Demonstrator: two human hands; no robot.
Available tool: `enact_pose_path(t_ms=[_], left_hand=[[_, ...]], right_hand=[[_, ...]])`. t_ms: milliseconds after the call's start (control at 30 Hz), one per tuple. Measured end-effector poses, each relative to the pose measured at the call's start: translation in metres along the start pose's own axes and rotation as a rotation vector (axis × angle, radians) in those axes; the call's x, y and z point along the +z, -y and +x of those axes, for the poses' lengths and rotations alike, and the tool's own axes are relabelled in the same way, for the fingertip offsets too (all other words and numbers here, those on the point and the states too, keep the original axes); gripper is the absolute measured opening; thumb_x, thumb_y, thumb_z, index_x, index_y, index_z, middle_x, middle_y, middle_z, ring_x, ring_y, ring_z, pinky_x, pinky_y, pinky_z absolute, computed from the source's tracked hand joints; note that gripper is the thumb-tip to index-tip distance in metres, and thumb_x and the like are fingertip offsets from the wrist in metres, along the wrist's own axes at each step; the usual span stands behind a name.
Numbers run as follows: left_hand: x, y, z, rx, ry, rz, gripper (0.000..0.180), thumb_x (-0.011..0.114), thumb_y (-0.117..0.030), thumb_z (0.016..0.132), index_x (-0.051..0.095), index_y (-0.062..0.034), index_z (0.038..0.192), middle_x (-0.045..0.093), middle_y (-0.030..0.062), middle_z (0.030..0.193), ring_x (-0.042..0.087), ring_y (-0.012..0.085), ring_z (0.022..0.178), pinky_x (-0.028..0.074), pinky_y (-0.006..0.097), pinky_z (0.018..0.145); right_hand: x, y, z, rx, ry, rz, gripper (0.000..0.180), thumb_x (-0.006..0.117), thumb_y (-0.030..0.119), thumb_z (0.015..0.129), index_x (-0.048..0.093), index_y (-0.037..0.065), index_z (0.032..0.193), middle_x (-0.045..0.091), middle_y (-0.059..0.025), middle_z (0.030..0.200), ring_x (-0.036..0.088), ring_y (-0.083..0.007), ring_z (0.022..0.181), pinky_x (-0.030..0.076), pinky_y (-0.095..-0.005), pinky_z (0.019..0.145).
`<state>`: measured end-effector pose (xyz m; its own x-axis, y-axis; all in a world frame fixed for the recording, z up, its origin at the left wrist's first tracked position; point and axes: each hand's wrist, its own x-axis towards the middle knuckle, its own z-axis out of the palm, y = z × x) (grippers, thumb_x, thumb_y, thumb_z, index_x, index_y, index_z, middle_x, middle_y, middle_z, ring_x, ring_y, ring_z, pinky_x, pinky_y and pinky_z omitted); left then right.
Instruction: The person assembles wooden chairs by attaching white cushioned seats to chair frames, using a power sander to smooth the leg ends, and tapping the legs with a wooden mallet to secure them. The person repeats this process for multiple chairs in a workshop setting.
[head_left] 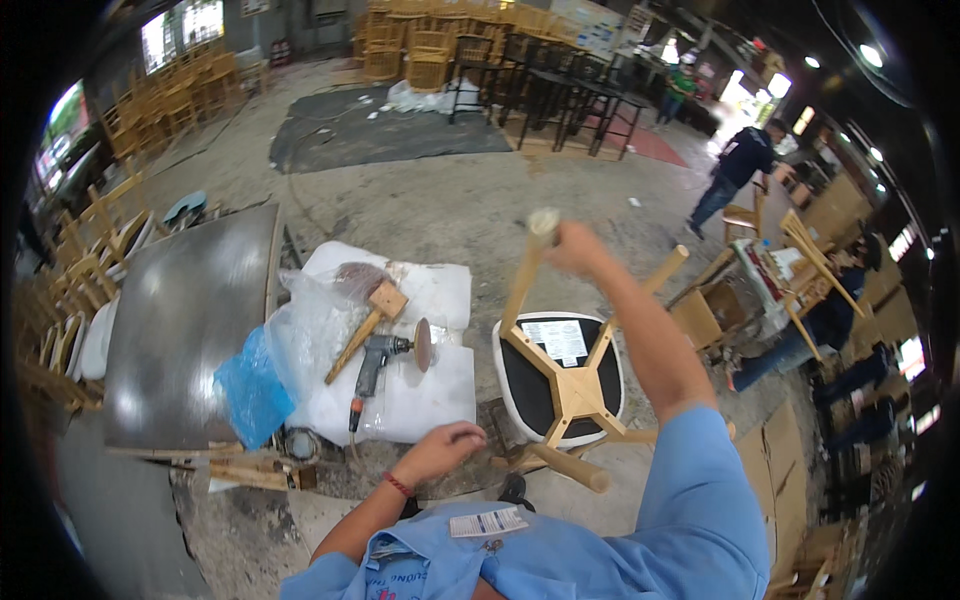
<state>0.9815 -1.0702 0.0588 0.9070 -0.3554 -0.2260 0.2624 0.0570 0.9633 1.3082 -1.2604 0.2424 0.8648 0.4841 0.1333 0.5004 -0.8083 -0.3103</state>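
Here, a wooden-legged seat (572,388) is lying upside down just right of centre, its legs sticking up and its black underside showing a white label (555,342). The wearer's right hand (578,250) is reaching across the seat and appears to be gripping one leg (522,280) near its raised end. The left hand (440,455) is hovering left of the seat, its fingers loosely curling; whether they are pinching anything, I cannot tell. A red bracelet (398,484) is circling that wrist.

To the left, white padding (445,385) is bearing a power tool (372,368) with a round disc (423,345). A wooden mallet (387,300) is lying beside it, next to clear plastic (305,325) and a blue bag (255,395). Farther left, a grey table (190,340) is shining.

Beyond, black stools (560,88) and wooden chairs (430,58) are standing close together, while a co-worker (745,160) in dark clothes is leaning toward a wooden chair (742,215) at upper right.
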Motion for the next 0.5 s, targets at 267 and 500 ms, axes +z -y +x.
enact_pose_path(t_ms=[267, 500], left_hand=[[-0.090, -0.007, -0.029, -0.127, -0.092, -0.783, 0.056, 0.034, -0.056, 0.101, 0.052, -0.0090, 0.126, 0.066, 0.0100, 0.099, 0.069, 0.0220, 0.083, 0.056, 0.033, 0.061], [-0.083, 0.082, -0.083, -0.071, -0.372, -0.906, 0.032, 0.059, -0.033, 0.096, 0.061, -0.0072, 0.116, 0.067, 0.0015, 0.096, 0.064, 0.0107, 0.082, 0.052, 0.028, 0.065]], right_hand=[[0.130, 0.196, -0.120, -0.641, 0.474, -0.186, 0.018, 0.055, 0.014, 0.087, 0.059, 0.006, 0.102, 0.055, -0.0171, 0.115, 0.068, -0.0352, 0.083, 0.056, -0.0457, 0.070], [0.235, 0.215, -0.193, -0.728, 0.421, 0.184, 0.040, 0.052, 0.005, 0.085, 0.052, 0.002, 0.125, 0.050, -0.0212, 0.132, 0.063, -0.0372, 0.105, 0.053, -0.0432, 0.087]])
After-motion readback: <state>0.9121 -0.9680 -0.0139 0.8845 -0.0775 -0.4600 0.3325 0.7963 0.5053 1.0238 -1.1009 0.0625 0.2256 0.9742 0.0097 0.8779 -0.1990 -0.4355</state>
